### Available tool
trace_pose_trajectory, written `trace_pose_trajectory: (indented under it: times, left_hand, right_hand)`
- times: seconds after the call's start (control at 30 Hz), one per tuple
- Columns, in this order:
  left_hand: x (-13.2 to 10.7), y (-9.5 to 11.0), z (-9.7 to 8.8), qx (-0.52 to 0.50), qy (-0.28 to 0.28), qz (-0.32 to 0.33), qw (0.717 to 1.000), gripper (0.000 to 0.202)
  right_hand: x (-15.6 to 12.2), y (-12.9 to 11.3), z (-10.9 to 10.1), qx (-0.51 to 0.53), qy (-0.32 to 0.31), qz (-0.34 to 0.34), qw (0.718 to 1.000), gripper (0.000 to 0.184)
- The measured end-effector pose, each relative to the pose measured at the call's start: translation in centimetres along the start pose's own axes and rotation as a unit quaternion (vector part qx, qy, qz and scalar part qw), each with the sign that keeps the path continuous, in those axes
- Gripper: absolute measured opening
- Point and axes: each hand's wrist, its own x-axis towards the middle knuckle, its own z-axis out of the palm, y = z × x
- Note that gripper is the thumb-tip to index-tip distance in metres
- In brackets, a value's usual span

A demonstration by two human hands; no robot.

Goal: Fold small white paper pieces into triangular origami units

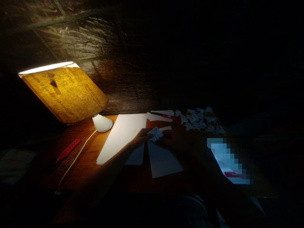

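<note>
A small folded piece of white paper [155, 134] is held up between my two hands over the table. My left hand [142, 135] grips its left side, fingers closed on the edge. On its right side is my right hand [169, 136], deep in shadow, with its fingers closed at the paper's edge. Below the hands lies a sheet of white paper [163, 161]. To the left a stack of white paper [128, 126] lies partly behind my left forearm. Several folded paper pieces [201, 120] are grouped at the back right.
A lit lamp [64, 95] with a printed shade stands at the left, its white cord [76, 158] running forward. Nearby is a red flat tool [68, 150]. A red-and-black knife-like tool [163, 115] rests on small papers at the back. A bright, pixelated screen [228, 164] lies right.
</note>
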Motion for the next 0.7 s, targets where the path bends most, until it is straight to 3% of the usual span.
trace_pose_trajectory:
  times: [0.27, 0.7]
  left_hand:
    - [-0.3, 1.3, 0.5, 0.012, 0.011, 0.017, 1.000, 0.057]
    - [-0.1, 0.8, 0.3, 0.029, 0.016, 0.036, 0.999, 0.056]
  right_hand:
    - [-0.1, 0.2, -0.1, 0.016, -0.030, -0.011, 0.999, 0.026]
    - [-0.1, -0.1, -0.1, 0.010, -0.048, -0.012, 0.999, 0.028]
